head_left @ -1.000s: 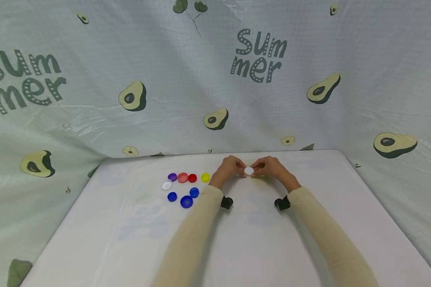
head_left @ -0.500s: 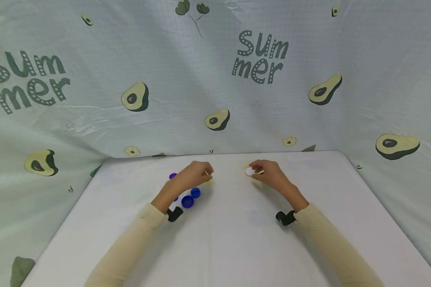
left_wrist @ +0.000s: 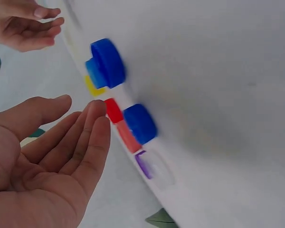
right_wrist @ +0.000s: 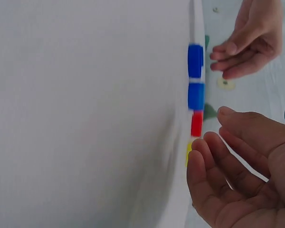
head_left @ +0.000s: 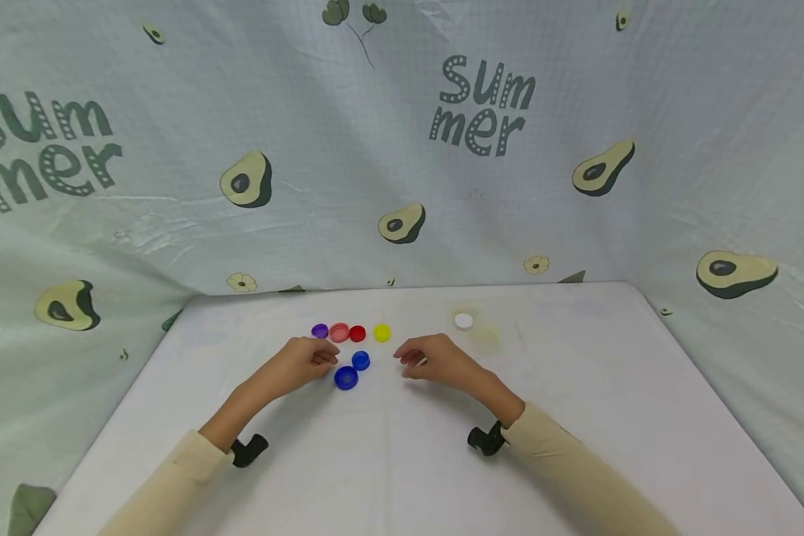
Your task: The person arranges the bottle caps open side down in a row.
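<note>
My left hand [head_left: 299, 363] hovers over the left part of a group of plastic bottle caps, fingers loosely bent and holding nothing. Nearest to it in the left wrist view are a blue cap [left_wrist: 140, 123] and a whitish cap [left_wrist: 161, 168], both hidden under the hand in the head view. Right of that hand lie a large blue cap [head_left: 346, 377] and a smaller blue cap [head_left: 361, 360]. Behind them stand purple [head_left: 319, 330], pink [head_left: 339, 332], red [head_left: 357, 333] and yellow caps [head_left: 382, 333]. My right hand [head_left: 440, 359], also holding nothing, hangs just right of the group.
A white cap [head_left: 464, 321] lies apart at the back right, by a yellowish patch on the white table [head_left: 543, 387]. Behind the table hangs a printed curtain [head_left: 321, 149]. Dark wrist cameras [head_left: 249, 451] sit below both wrists.
Both hands have let go of the white cap, which stays at the back right. My left hand has moved left over the caps; my right hand has come left and nearer.
</note>
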